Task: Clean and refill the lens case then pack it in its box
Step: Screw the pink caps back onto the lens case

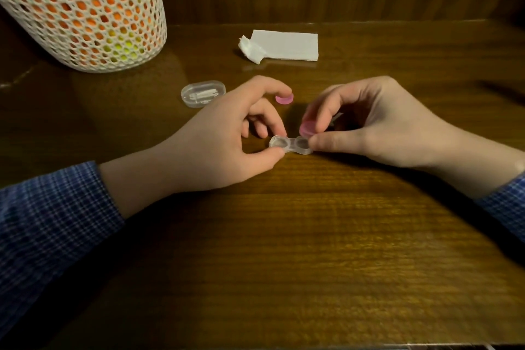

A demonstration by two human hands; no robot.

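Clear plastic, the lens case (290, 146) lies on the table (284, 236) at mid-frame, both wells uncovered. Its left well is pinched by the curled thumb and fingers of the left hand (227, 139). A pink cap (306, 128) is held tilted over the right well by the right hand (366, 128). Another pink cap (284, 99) lies just above.

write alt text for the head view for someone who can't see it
Two hands hold a clear lens case on a wooden table: the left hand pinches its left end while the right hand holds a pink cap over the right well. Behind lie another pink cap, a clear box and folded tissue.
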